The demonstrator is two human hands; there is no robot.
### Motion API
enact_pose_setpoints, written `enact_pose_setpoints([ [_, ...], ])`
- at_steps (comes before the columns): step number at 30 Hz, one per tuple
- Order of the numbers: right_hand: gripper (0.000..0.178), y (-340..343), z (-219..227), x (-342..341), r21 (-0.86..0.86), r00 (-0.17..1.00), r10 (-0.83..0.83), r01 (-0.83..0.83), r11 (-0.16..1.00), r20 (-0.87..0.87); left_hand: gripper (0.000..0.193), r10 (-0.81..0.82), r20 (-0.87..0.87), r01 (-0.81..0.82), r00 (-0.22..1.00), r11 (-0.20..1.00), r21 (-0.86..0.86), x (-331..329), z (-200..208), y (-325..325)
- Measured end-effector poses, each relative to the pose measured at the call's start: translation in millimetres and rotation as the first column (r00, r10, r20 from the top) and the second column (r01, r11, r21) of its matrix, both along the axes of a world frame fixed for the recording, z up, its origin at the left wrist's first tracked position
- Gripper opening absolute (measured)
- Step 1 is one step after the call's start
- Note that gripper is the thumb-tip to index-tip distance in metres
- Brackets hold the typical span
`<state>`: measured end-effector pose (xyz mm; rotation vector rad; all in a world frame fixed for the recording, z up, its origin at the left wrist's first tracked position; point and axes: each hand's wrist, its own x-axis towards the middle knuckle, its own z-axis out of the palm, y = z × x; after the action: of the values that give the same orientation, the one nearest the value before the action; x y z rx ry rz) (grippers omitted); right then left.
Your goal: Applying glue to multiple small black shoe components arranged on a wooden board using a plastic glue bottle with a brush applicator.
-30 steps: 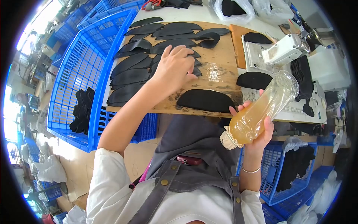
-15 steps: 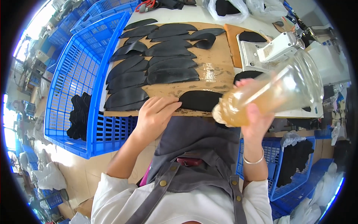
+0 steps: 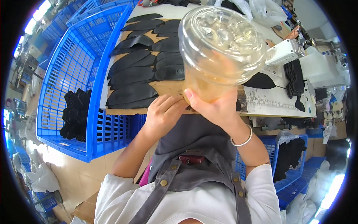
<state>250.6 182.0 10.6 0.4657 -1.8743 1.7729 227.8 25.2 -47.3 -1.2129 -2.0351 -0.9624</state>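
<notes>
My right hand (image 3: 218,110) grips a clear plastic jar (image 3: 223,48) part-filled with yellowish liquid. Its ridged round base faces up, and the lower end is hidden behind my fingers. At the table's front edge, just left of the jar, my left hand (image 3: 163,112) rests with its fingers closed together and the fingertips bent down. What lies under those fingertips is hidden. Several black curved pieces (image 3: 132,94), flat and leaf-shaped, overlap in rows on a brown cardboard sheet (image 3: 171,88) beyond my left hand.
A blue plastic crate (image 3: 89,123) holding stacked black wavy pieces (image 3: 74,115) stands at the table's left. To the right are a white sewing machine (image 3: 281,52), a black piece (image 3: 260,81) and a dark wavy stack (image 3: 294,78). Another blue crate (image 3: 270,149) sits below the table's right side.
The jar has swung left and toward an upright, base-up position in my right hand, covering the black piece between my hands. My left hand has shifted slightly right.
</notes>
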Motion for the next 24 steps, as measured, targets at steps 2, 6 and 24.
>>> enact_pose_setpoints([
  [2,0.074,10,3,-1,0.278,0.981,-0.132,0.166,0.946,-0.139,0.024,-0.007,0.003,0.007,1.000,1.000,0.008,-3,-4,0],
  [6,0.070,39,7,21,0.271,0.947,-0.320,0.303,0.914,0.019,0.024,-0.006,-0.002,0.006,1.000,1.000,0.021,-3,-5,0],
  [24,0.059,5,8,21,-0.029,0.973,-0.228,0.227,0.973,-0.039,0.017,0.002,0.110,-0.003,0.994,1.000,0.002,1,6,4],
])
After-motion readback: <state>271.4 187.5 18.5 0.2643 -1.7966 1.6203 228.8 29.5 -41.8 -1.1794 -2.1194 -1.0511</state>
